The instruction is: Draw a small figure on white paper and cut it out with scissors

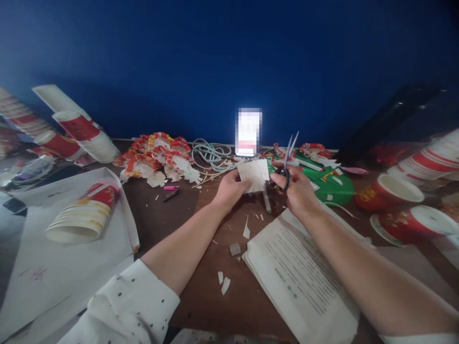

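Pinched in my left hand (230,187) is a small piece of white paper (255,173) with faint lines drawn on it. My right hand (294,187) has its fingers round the dark handles of a pair of scissors (287,160). The scissors' blades point upward and stand slightly apart, just right of the paper. Beneath the hands lies a white marker (267,199) with a green end. Small paper scraps (246,228) are scattered on the brown table (201,267).
A lit phone (248,131) stands against the blue wall. Red-and-white paper cutouts (161,160) and a coiled cable (211,155) lie at the back. Paper cups (84,212) rest at left; red cups (394,191) stand at right. Printed sheets (297,272) lie under my right forearm, near a green sheet (337,184).
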Tool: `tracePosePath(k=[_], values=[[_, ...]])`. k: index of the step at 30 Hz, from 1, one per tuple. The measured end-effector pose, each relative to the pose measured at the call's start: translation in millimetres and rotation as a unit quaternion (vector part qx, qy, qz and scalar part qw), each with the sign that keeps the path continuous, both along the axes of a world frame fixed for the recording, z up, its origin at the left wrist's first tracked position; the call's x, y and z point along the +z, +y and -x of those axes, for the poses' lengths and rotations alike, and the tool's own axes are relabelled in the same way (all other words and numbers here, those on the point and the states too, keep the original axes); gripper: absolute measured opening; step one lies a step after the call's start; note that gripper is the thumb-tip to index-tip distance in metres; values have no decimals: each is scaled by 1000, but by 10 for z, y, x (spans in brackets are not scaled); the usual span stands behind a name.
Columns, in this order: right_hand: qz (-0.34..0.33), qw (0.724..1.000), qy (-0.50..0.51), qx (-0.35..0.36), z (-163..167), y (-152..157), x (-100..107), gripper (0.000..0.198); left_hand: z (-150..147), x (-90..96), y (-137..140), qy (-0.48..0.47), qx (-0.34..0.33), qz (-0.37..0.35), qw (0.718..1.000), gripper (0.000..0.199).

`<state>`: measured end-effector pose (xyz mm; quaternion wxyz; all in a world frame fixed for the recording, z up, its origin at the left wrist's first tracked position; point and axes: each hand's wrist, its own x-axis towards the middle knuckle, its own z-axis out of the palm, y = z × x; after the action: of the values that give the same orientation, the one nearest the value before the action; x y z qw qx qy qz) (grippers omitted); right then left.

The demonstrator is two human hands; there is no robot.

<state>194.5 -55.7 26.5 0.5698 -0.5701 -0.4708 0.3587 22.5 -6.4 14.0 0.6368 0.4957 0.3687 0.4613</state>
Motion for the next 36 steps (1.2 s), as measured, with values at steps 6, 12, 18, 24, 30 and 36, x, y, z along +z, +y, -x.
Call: tracePosePath(k=[6, 12, 18, 24, 30, 36], values=[[25, 999, 32, 25, 60, -27, 37, 46, 8, 1, 6, 41, 33, -21, 998, 29], [43, 999, 15, -7, 145, -55, 101, 45, -25, 25, -54, -35, -13, 19, 999, 31], [33, 999, 34, -11, 168, -59, 66, 43, -54, -12, -81, -25, -24, 64, 997, 37], [115, 990, 24, 79, 176, -89, 82, 45, -25, -9, -9, -61, 62, 67, 994, 39], [178, 967, -22, 181, 199, -151, 180, 49, 8, 18, 52, -82, 116, 68, 988, 32], [167, 969, -45, 173, 186, -160, 220, 49, 6, 30, 53, -63, 107, 71, 990, 27]])
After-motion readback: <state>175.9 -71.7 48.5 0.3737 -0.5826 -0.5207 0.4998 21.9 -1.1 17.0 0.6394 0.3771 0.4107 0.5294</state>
